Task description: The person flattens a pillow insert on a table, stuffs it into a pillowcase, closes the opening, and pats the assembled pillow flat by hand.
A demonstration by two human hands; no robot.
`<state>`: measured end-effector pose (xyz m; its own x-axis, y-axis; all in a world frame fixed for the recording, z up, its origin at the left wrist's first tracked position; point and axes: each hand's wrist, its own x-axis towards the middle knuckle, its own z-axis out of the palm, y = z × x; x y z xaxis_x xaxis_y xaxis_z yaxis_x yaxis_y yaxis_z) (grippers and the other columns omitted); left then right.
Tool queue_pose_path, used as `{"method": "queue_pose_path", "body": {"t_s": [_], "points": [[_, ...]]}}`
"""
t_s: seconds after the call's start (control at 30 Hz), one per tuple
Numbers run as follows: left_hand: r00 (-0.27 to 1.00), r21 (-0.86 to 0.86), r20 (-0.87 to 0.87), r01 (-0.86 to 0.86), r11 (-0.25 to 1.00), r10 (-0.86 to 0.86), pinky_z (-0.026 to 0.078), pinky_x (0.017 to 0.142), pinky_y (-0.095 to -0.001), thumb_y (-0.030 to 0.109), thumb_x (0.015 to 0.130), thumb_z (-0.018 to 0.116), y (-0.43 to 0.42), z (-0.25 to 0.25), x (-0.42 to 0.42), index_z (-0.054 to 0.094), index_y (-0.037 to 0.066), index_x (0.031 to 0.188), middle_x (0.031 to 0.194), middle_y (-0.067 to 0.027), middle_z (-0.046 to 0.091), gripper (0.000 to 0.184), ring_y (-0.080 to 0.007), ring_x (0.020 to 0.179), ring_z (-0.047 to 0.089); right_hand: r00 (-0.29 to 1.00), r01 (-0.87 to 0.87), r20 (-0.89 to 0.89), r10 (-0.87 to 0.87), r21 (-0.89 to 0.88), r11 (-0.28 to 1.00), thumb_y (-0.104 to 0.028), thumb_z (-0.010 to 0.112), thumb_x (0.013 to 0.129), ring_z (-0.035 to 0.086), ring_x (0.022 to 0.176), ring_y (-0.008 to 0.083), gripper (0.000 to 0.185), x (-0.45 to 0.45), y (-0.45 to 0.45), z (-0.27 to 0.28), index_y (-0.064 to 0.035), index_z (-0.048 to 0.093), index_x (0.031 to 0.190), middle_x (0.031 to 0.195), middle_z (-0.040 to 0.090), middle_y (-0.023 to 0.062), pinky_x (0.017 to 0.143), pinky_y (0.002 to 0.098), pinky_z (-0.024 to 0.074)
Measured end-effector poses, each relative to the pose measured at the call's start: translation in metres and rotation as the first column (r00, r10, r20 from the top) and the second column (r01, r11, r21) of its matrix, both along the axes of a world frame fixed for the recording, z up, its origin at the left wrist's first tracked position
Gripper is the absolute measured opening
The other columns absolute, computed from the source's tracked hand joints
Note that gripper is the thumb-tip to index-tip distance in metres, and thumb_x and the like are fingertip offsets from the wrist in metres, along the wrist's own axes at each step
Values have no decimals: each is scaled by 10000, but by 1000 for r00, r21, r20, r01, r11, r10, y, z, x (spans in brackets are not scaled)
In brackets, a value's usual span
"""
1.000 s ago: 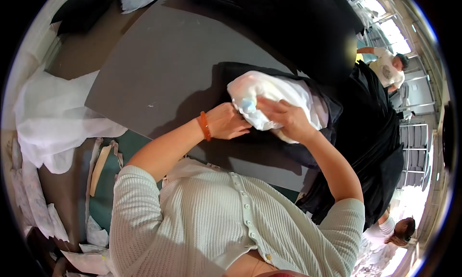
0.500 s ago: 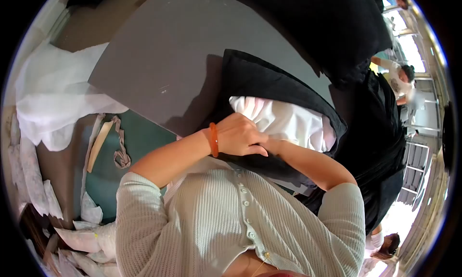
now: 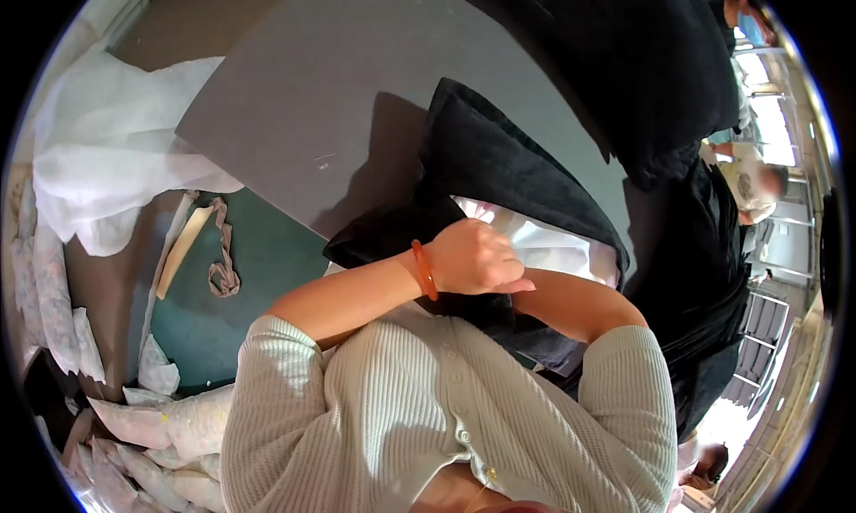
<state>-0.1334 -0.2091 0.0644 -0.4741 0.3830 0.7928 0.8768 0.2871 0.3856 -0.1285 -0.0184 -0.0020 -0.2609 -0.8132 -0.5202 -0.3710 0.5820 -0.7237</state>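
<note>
A black velvety cushion cover [image 3: 510,156] stands tilted on the grey table, its opening towards me. Inside the opening shows a white cushion insert [image 3: 553,248]. My left hand [image 3: 481,259], below an orange bracelet [image 3: 423,270], is closed at the near edge of the opening, with the cover's fabric at its fingers. My right forearm [image 3: 580,303] crosses in from the right and runs behind my left hand. My right hand is hidden there, by the left hand and the cover, so its fingers do not show.
The grey table board [image 3: 294,112] lies under the cover. Black fabric [image 3: 615,58] is heaped at the back and right. White cloth [image 3: 98,165], a fabric strip [image 3: 225,254] and several cushion inserts [image 3: 196,419] lie left. Other people [image 3: 758,188] are at the right.
My left hand has moved slightly right. The cover's upper corner has risen and its left corner now spreads further left; less of the white insert shows. My right hand has become hidden.
</note>
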Motion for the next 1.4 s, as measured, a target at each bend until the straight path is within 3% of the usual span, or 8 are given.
{"method": "queue_pose_path", "body": {"t_s": [0.17,0.37,0.6,0.7,1.0,1.13,1.27,1.4], "points": [[989,-11,90,-119,993,119,435,515,-312,386,803,692,-14,4,-16,521,115,648,579,-9,494,356,-198,577,532,995,-84,-66,76,-133,988,-192,445,953,542,1132,211,283,-22,-11,36,-53,582,1157,1197,577,111,980,343,424],[965,23,123,-235,972,231,446,545,-317,319,785,717,-27,10,-1,547,108,616,571,-18,510,320,-193,569,531,760,-464,-614,213,-283,840,-170,441,958,527,1167,165,292,-56,-2,116,-66,574,1196,1252,562,70,1015,327,412],[916,160,142,-396,904,376,425,501,-300,296,789,716,-17,11,9,524,121,567,555,-12,492,341,-177,539,527,931,-245,-294,217,-62,968,-159,463,937,517,1190,195,317,-44,-24,46,-57,559,1222,1279,549,82,1025,330,406],[984,292,63,-178,940,167,399,470,-292,311,812,704,-1,19,18,440,139,546,520,-9,396,413,-171,514,491,962,-177,-224,157,-69,982,-155,473,928,513,1199,208,331,-34,-31,26,-53,552,1233,1291,544,88,1030,331,404],[950,-5,138,-282,959,280,472,524,-322,377,819,669,4,-10,-29,508,121,575,552,-20,548,389,-189,563,580,971,10,-233,-49,-167,986,-141,502,902,499,1228,246,379,-27,-37,6,-41,532,1266,1325,529,104,1044,335,397],[940,-130,128,-299,945,316,476,543,-337,421,820,651,2,1,-42,508,114,593,593,-37,557,407,-226,604,590,924,128,-323,-206,-244,961,-134,515,890,493,1241,263,403,-27,-15,29,-35,523,1280,1340,522,112,1050,337,394],[917,-304,84,-348,887,389,459,560,-336,368,829,655,-14,-10,-44,544,90,613,611,-42,572,369,-224,609,566,654,-67,-749,-106,-197,978,-69,553,859,506,1235,281,426,-22,60,125,-31,534,1283,1353,528,110,1048,363,404],[936,-409,177,-212,888,305,451,566,-383,342,837,662,1,17,-30,538,68,624,616,-76,563,368,-268,628,572,555,340,-691,-464,-320,884,-39,616,828,525,1208,308,383,45,113,152,-27,606,1211,1264,592,127,1030,397,423]]}}
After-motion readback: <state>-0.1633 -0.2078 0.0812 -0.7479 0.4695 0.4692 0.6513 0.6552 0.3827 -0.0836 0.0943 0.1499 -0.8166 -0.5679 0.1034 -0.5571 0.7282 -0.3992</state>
